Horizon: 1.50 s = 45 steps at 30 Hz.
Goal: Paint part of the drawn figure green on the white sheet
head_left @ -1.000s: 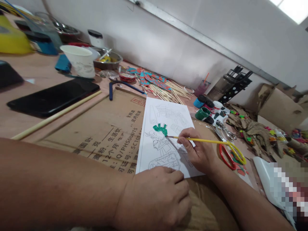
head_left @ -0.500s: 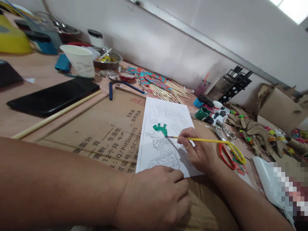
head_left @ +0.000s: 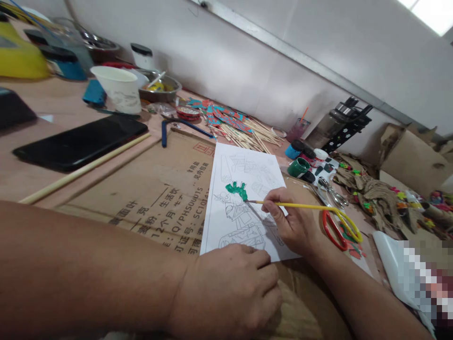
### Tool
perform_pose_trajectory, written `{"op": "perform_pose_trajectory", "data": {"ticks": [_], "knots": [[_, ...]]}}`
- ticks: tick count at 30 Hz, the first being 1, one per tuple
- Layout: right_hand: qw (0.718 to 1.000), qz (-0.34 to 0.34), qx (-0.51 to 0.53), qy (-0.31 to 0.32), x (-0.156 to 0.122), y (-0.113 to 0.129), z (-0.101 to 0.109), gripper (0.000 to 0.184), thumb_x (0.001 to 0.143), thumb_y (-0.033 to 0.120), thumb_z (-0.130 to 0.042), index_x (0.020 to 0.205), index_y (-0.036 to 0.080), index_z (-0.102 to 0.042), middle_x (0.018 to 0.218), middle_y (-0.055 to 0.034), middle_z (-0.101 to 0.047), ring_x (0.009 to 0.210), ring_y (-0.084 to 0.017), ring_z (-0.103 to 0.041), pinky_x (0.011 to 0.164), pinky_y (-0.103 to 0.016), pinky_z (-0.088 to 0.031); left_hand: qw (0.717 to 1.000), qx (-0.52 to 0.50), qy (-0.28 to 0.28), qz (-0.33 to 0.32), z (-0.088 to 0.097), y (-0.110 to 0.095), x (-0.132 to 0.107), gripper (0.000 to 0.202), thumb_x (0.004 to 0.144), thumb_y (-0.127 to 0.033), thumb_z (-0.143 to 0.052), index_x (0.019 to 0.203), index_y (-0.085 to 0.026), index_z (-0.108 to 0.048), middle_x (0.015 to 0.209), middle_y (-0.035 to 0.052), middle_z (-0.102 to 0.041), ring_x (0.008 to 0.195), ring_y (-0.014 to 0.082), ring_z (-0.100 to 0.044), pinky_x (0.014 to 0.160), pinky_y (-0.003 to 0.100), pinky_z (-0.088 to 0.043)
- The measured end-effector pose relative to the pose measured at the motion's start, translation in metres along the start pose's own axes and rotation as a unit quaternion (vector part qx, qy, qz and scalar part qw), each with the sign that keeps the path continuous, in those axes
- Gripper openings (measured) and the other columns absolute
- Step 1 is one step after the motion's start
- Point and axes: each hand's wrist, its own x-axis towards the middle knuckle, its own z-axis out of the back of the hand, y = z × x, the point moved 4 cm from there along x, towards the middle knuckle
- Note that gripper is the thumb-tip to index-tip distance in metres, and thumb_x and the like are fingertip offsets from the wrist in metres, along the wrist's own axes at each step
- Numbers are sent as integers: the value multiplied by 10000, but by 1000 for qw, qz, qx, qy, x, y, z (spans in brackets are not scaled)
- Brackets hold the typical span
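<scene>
A thin paintbrush with a yellow handle [head_left: 300,205] is pinched in my right hand [head_left: 286,222], its tip touching the green paint [head_left: 237,190] on a white sheet of paper [head_left: 212,222]. The sheet bears printed line drawings, with the green patch near its middle. My left hand [head_left: 230,288] rests over the sheet's lower edge, fingers curled and tips hidden beneath it. Under the paper lies a flattened cardboard box [head_left: 141,189] with printed characters. Right of the paper sits an uncapped jar of green paint [head_left: 297,167].
Red [head_left: 332,231] and yellow loops lie by the brush's rear end. Scissors [head_left: 332,191] and cut cardboard pieces [head_left: 375,184] are at right. Behind are wooden sticks [head_left: 247,134], pliers [head_left: 164,132] and a paper cup [head_left: 118,89]. A black phone [head_left: 81,141] lies left.
The view shifts very slightly. Both hands and the brush stay almost where they were, the tip still at the green patch.
</scene>
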Motion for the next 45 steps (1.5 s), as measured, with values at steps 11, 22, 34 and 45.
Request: {"op": "perform_pose_trajectory", "data": {"ticks": [11, 22, 34, 45], "knots": [[1000, 24, 18, 2, -1, -1, 1, 194, 1011, 264, -470, 865, 205, -584, 754, -4, -648, 676, -129, -598, 626, -226, -455, 1000, -9, -3, 8, -1, 1, 0, 124, 860, -271, -688, 875, -175, -612, 853, 57, -656, 729, 207, -570, 604, 347, -494], [999, 25, 35, -2, 0, 0, 4, 180, 1004, 250, -481, 869, 204, -592, 767, -12, -654, 692, -136, -607, 640, -242, -469, 1000, -8, -4, 6, -1, 2, -1, 120, 846, -254, -690, 895, -172, -618, 863, 54, -654, 731, 210, -564, 592, 355, -501], [999, -2, 23, 50, 2, -4, 7, 210, 1011, 290, -466, 860, 209, -586, 759, -5, -649, 671, -133, -584, 618, -246, -446, 1000, -14, 11, 12, -2, 2, 0, 163, 844, -281, -692, 937, -157, -642, 888, 56, -657, 754, 214, -578, 609, 355, -531], [999, 7, 23, 47, 3, -2, 7, 213, 1004, 287, -469, 845, 207, -585, 745, -3, -648, 660, -129, -580, 610, -241, -443, 1000, -9, 0, 7, -3, 3, -1, 115, 859, -259, -667, 911, -167, -621, 864, 55, -657, 741, 208, -580, 610, 345, -514]]}}
